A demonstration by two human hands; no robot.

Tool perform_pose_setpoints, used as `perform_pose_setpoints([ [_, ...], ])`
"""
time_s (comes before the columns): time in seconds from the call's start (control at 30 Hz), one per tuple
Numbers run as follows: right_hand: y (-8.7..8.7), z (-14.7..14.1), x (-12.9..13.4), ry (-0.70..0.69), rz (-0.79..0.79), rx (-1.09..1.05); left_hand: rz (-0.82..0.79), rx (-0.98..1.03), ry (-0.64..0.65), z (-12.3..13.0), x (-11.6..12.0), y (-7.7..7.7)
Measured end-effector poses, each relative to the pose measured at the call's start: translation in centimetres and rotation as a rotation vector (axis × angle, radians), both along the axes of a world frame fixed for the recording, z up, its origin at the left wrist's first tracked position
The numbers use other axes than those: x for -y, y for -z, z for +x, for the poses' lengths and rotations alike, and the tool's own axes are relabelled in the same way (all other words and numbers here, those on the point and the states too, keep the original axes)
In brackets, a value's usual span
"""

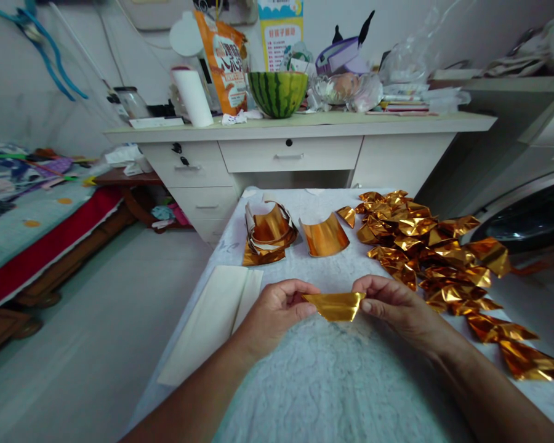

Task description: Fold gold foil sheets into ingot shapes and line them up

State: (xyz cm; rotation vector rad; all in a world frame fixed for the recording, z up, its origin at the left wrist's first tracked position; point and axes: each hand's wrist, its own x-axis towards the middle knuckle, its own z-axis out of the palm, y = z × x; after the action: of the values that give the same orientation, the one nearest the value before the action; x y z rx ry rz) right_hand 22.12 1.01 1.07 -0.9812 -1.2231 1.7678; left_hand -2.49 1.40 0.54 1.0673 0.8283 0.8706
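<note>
Glossy foil piece (336, 306), shiny crinkled foil pile (415, 227), matt papery strips (205, 323), textured cloth cover (305, 394)

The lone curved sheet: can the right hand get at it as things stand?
Probably yes: nothing stands between the sheet and the right hand, though that hand holds one end of the foil.

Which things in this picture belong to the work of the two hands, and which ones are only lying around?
Likely part of the work:
gold foil piece, held between the left hand and right hand
curved gold sheet
curled gold stack
heap of gold pieces

Likely just lying about, on the desk:
watermelon
orange pouch
white roll
</note>
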Motion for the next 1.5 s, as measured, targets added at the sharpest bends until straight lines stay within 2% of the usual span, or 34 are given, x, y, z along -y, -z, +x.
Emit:
perform_pose_setpoints([
  [0.17,-0.02,-0.01,0.07,-0.007,-0.010,-0.017,-0.035,0.047,0.014,0.00,0.01,-0.25],
  [0.43,0.24,0.23,-0.03,0.002,-0.024,-0.019,-0.021,-0.022,0.045,-0.15,-0.07,-0.10],
  [0.63,-0.14,0.01,0.11,-0.016,-0.046,-0.021,-0.004,0.041,0.042,-0.11,0.00,-0.16],
  [0.97,-0.03,0.04,0.17,-0.006,-0.062,-0.002,-0.075,0.057,0.058,-0.07,0.01,-0.08],
  [1.5,0.02,0.04,0.31,-0.122,-0.017,0.029,-0.126,0.072,0.129,-0.22,-0.01,0.24],
])
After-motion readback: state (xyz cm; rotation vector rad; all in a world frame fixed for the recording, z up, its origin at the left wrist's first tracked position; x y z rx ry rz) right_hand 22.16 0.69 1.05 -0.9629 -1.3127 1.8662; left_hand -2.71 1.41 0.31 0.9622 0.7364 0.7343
